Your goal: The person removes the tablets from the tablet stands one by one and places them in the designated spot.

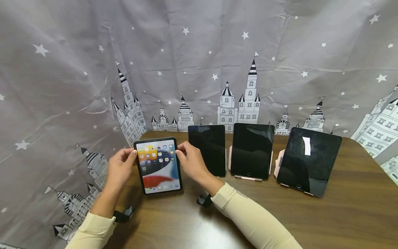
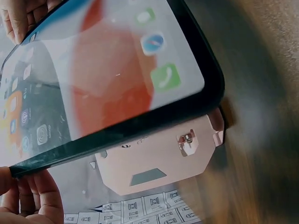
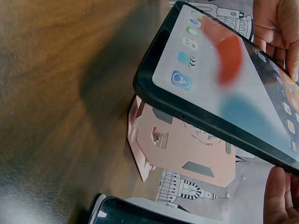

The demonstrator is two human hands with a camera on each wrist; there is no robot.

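Where the row begins: because both hands have it by its long edges, the small black-framed tablet with the lit home screen (image 1: 158,165) sits tilted back at the left end of the brown wooden desk (image 1: 342,214), clear of the pink stand behind it.
Left hand: the left hand (image 1: 119,167) pinches the lit tablet's left edge near the top, thumb on the front bezel and fingers curled behind, so the screen stays uncovered.
Right hand: the right hand (image 1: 192,162) grips the opposite edge the same way, which keeps the tablet level between the two.
Stand: the pale pink folding plastic stand (image 2: 156,158) shows just under and behind the lit tablet's lower edge; from the wrist views the tablet looks lifted off its ledge, though I cannot tell if they touch.
Neighbours: right of the lit tablet, three dark-screened tablets (image 1: 252,151) lean on like stands, propped to face the seat.
Backdrop: behind the lit tablet hangs a grey cloth printed with stars and castles (image 1: 199,62).
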